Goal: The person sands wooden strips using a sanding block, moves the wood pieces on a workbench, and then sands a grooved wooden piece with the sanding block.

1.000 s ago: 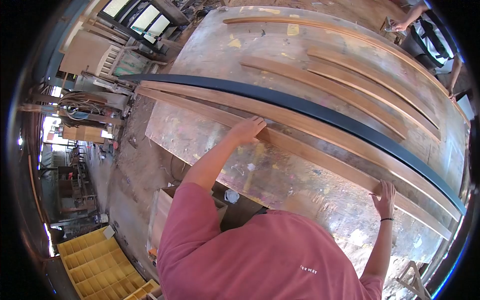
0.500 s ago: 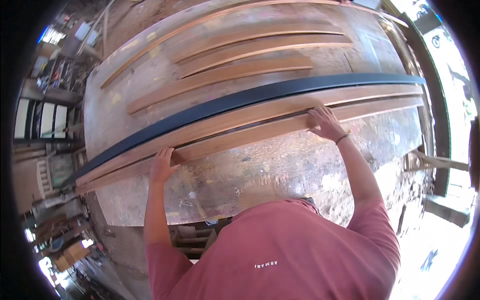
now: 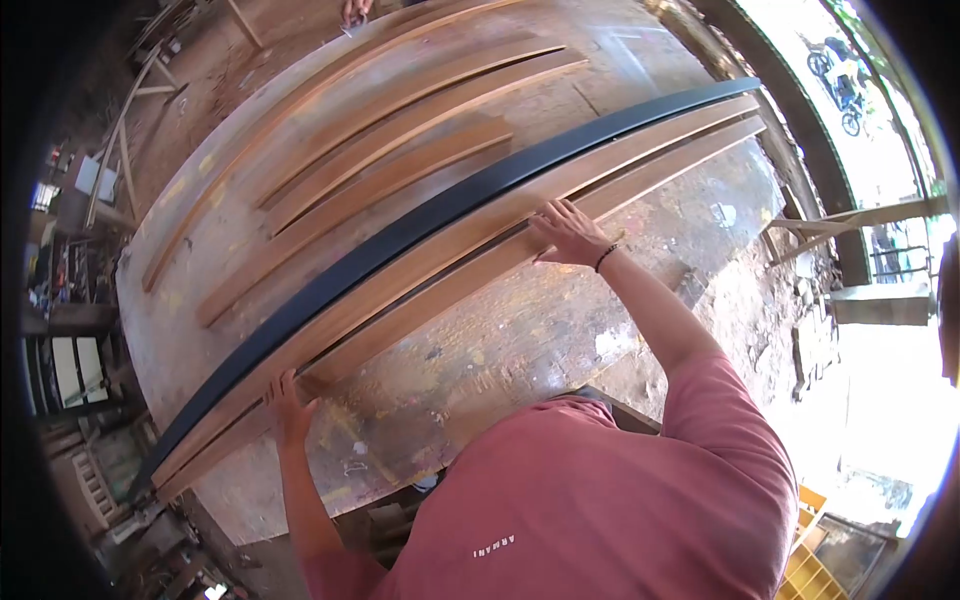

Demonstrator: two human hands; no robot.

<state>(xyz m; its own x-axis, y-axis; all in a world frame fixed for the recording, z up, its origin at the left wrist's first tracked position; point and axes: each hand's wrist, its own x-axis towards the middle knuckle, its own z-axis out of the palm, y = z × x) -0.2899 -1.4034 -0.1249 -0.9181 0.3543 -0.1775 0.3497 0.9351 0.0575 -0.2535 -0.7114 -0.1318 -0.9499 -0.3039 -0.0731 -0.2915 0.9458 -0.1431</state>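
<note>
My left hand (image 3: 290,405) holds the nearest wooden plank (image 3: 420,312) toward its left end, fingers over the top and thumb on the near side. Farther right, my right hand (image 3: 572,235), with a dark bracelet at the wrist, grips the same plank, fingers curled over its far edge. A narrow dark gap separates this plank from a second wooden plank (image 3: 420,268) lying alongside. Beyond that one runs a long dark blue-grey strip (image 3: 420,232), nearly parallel. All three lie across the worktable (image 3: 500,350).
Several more planks lie farther back, including a shorter plank (image 3: 370,215). Another person's hand (image 3: 355,12) shows at the table's far edge, holding a small thing I cannot make out. A wooden post (image 3: 835,170) and a motorcycle (image 3: 840,85) are at the right.
The view has turned, so the table and planks look more steeply slanted. Another person's hand has come into view at the top. Both my hands stay on the nearest plank.
</note>
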